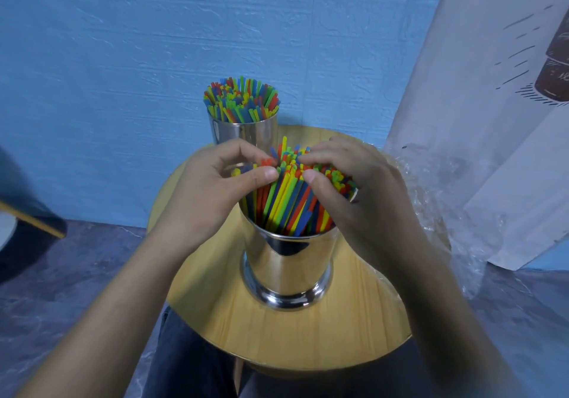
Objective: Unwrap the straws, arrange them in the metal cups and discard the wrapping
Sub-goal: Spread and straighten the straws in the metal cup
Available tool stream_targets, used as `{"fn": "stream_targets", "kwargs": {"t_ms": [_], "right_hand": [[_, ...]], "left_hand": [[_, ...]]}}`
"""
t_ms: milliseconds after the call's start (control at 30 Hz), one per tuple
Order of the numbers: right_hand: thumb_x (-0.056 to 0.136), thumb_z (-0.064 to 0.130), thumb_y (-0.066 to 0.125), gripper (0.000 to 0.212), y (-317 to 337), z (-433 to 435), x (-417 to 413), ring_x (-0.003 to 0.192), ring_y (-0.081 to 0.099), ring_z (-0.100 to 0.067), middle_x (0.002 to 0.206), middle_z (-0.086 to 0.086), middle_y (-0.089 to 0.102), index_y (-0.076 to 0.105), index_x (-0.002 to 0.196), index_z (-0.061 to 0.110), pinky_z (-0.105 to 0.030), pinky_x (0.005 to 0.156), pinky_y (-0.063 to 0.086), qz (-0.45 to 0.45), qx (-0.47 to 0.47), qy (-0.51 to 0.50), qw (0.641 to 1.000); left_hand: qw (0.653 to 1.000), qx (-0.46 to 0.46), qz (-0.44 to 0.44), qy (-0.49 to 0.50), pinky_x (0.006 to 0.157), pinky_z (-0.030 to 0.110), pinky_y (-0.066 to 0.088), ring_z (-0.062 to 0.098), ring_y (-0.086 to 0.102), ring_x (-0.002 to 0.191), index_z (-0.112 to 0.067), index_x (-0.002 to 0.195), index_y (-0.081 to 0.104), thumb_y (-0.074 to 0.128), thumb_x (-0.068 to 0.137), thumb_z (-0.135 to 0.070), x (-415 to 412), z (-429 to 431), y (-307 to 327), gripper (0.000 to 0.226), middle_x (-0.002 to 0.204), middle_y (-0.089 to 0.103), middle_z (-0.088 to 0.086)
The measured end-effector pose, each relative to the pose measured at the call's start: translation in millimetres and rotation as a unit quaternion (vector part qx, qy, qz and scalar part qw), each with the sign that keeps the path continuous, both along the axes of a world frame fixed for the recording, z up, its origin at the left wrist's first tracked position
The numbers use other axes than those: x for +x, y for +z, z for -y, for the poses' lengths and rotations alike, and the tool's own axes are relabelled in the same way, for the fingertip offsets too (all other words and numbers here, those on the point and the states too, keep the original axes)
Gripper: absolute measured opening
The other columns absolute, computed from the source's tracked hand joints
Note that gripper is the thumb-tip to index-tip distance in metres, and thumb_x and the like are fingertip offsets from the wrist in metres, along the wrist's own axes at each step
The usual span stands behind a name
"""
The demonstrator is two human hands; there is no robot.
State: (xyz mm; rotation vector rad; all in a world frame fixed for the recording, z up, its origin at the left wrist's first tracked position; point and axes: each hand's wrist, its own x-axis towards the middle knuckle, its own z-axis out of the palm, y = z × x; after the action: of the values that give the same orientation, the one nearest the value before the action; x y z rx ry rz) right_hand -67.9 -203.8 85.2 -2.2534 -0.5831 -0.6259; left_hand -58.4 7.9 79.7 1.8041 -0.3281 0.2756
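Note:
A shiny metal cup [288, 268] stands near the middle of the round wooden table [308, 336], packed with coloured straws [286, 200] that lean to the upper right. My left hand [215, 188] pinches straw tops at the cup's left rim between thumb and curled fingers. On the right side of the bundle, my right hand [354, 191] has its thumb and fingertips curled around the straw tops. A second metal cup [246, 132] full of straws [241, 99] stands at the table's far edge. Clear plastic wrapping [443, 200] lies crumpled at the table's right edge.
A blue wall rises close behind the table. A white printed curtain [492, 105] hangs at the right, touching the wrapping. A dark object with a yellow edge [34, 216] sits at the left. My dark-trousered legs [191, 363] are under the table's near edge.

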Motion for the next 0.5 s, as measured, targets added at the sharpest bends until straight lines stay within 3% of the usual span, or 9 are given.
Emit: {"fn": "stream_targets", "kwargs": {"t_ms": [133, 233, 333, 500], "right_hand": [[0.097, 0.033, 0.059, 0.025, 1.7, -0.1, -1.0, 0.115, 0.06, -0.01, 0.115, 0.011, 0.069, 0.075, 0.114, 0.024, -0.037, 0.098, 0.049, 0.002, 0.001, 0.0, 1.0], [0.097, 0.032, 0.06, 0.024, 2.9, -0.8, -1.6, 0.115, 0.059, -0.01, 0.116, 0.011, 0.069, 0.076, 0.113, 0.024, -0.035, 0.098, 0.049, 0.009, 0.003, -0.004, 1.0], [0.097, 0.034, 0.061, 0.023, 4.7, -2.6, -3.0, 0.115, 0.059, -0.008, 0.115, 0.013, 0.069, 0.075, 0.113, 0.025, -0.032, 0.098, 0.048, 0.004, 0.008, -0.006, 1.0], [0.094, 0.044, 0.06, 0.034, 7.4, -5.5, -6.8, 0.131, 0.054, -0.008, 0.122, 0.013, 0.072, 0.074, 0.12, 0.026, -0.031, 0.108, 0.043, -0.025, 0.002, -0.005, 1.0]], "left_hand": [[0.999, 0.013, 0.028, -0.009, 0.091, 0.035, 0.055, 0.012, 0.068, 0.099, -0.035, 0.086, 0.079, 0.081, 0.078, -0.032, 6.0, 1.0, 8.0, 0.009, 0.098, 0.071, -0.003], [0.999, -0.012, 0.033, -0.035, 0.085, 0.028, 0.057, 0.01, 0.07, 0.09, -0.03, 0.088, 0.079, 0.081, 0.078, -0.027, 6.2, 5.8, 19.4, 0.011, 0.095, 0.076, 0.005], [0.996, -0.047, 0.066, -0.024, 0.079, 0.019, 0.054, 0.0, 0.069, 0.08, -0.029, 0.088, 0.077, 0.077, 0.082, -0.019, 10.0, 8.2, 35.0, 0.011, 0.084, 0.078, -0.01], [0.965, -0.25, 0.076, 0.012, 0.07, 0.021, 0.048, 0.004, 0.056, 0.064, -0.027, 0.084, 0.079, 0.063, 0.098, -0.018, 27.5, -12.1, 64.7, 0.023, 0.077, 0.064, -0.011]]}}
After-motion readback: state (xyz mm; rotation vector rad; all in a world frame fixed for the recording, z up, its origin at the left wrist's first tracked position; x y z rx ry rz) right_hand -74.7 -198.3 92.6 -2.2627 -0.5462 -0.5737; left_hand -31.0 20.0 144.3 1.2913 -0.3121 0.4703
